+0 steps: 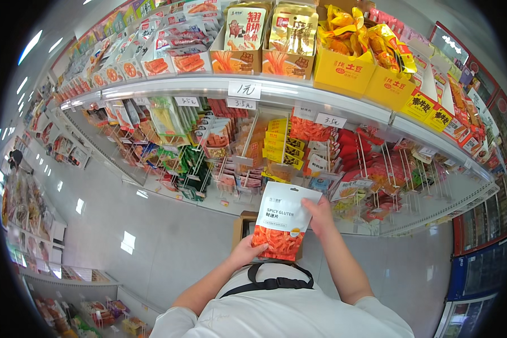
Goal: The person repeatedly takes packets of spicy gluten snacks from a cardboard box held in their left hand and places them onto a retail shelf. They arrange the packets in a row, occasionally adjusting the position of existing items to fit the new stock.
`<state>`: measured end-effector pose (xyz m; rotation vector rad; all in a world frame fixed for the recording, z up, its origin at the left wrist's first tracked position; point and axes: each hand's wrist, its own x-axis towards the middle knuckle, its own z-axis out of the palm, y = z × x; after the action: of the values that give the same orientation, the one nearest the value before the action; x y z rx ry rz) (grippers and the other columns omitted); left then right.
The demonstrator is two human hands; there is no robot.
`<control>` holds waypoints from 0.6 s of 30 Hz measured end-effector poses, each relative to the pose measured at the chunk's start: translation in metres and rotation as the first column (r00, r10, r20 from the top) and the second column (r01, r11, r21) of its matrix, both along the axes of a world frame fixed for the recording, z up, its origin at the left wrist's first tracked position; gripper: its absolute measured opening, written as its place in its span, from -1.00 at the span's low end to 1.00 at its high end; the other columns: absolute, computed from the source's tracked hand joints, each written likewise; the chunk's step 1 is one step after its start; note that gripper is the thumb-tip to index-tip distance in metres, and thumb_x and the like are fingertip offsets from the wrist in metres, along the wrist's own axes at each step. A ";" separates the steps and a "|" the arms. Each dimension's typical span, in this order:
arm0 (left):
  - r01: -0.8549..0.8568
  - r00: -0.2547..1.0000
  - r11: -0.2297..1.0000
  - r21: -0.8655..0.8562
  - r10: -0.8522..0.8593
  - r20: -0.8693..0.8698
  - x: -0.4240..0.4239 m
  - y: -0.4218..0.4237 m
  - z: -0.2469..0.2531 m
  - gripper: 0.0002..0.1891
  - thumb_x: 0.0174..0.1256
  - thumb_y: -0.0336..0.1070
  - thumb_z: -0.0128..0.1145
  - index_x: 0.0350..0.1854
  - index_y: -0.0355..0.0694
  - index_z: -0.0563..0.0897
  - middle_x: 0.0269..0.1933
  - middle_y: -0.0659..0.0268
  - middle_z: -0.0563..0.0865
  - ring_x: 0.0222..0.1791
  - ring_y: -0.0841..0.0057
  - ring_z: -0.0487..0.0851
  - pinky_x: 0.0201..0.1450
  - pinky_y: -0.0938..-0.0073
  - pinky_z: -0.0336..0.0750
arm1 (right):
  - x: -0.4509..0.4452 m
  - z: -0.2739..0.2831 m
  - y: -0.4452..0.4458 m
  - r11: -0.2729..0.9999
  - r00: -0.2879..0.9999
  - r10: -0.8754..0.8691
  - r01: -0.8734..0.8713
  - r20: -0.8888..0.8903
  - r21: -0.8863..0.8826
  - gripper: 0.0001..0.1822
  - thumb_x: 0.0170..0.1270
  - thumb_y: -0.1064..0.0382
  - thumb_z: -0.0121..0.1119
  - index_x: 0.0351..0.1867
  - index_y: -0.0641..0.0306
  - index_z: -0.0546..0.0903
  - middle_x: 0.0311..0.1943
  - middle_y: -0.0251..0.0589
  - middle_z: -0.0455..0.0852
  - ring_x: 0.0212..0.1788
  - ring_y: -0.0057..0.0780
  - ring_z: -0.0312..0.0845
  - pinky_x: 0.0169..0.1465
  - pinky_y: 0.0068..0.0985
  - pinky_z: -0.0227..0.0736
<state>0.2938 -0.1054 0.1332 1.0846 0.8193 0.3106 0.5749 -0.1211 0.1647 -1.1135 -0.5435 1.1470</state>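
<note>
Both hands hold up one white-and-orange pouch of spicy gluten snacks (282, 219), its printed front facing me. My left hand (248, 251) grips the lower left corner, thumb on the front. At the upper right edge, my right hand (320, 214) pinches the pouch with its thumb in front; the other fingers are mostly hidden behind. Below and behind the pouch, an open cardboard box (239, 230) is partly covered by it. A similar orange pouch (310, 125) hangs on the rack ahead, beside a handwritten price card (331, 120).
A curved shelf edge (160, 88) crosses ahead, carrying yellow cartons (343, 67) and boxed snack packets (190, 61). Under it, metal hooks (365, 156) with hanging packets jut out. Blue-framed coolers (475, 270) stand at right, a low shelf unit (72, 276) at lower left. Tiled floor (105, 219) lies between.
</note>
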 end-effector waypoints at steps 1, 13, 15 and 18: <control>0.002 1.000 1.000 -0.001 -0.002 0.006 -0.001 -0.001 -0.002 -0.75 0.54 -0.29 0.25 0.13 -0.23 0.57 -0.12 0.36 0.75 -0.21 0.60 0.69 -0.17 0.42 0.70 | -0.001 -0.001 0.000 1.000 1.000 0.003 -0.003 -0.027 0.002 -0.66 0.37 0.34 0.38 0.14 0.32 0.68 0.02 -0.24 0.82 -0.01 -0.49 0.74 0.10 -0.42 0.62; -0.033 0.999 0.999 0.000 0.033 -0.010 -0.004 -0.001 -0.023 -0.68 0.58 -0.26 0.18 0.26 -0.22 0.58 -0.05 0.29 0.78 -0.11 0.53 0.75 -0.01 0.37 0.69 | -0.007 0.017 -0.002 0.997 0.995 -0.057 0.060 0.076 -0.039 -0.61 0.36 0.27 0.43 0.16 0.34 0.67 0.05 -0.22 0.80 0.07 -0.45 0.70 0.17 -0.39 0.58; -0.098 0.995 0.995 -0.010 0.098 -0.020 -0.008 0.002 -0.057 -0.65 0.59 -0.22 0.17 0.31 -0.19 0.58 -0.02 0.29 0.78 -0.09 0.51 0.75 0.04 0.33 0.67 | 0.007 0.038 0.012 0.991 0.984 -0.122 0.128 0.127 -0.047 -0.60 0.36 0.26 0.43 0.17 0.34 0.67 0.05 -0.21 0.80 0.07 -0.47 0.69 0.17 -0.41 0.56; 0.058 0.959 0.977 0.206 0.003 -0.282 -0.022 0.005 -0.100 -0.58 0.53 -0.14 0.23 0.33 -0.17 0.60 0.12 0.17 0.76 0.03 0.36 0.75 0.15 0.28 0.62 | 0.033 0.064 0.042 0.963 0.944 -0.268 0.261 0.190 0.065 -0.61 0.38 0.24 0.43 0.16 0.36 0.68 0.03 -0.22 0.80 0.05 -0.50 0.68 0.16 -0.44 0.54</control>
<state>0.2718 -0.1008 0.0331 1.3604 1.0399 0.2258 0.6078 -0.0789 0.2288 -1.2332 -0.5476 0.7949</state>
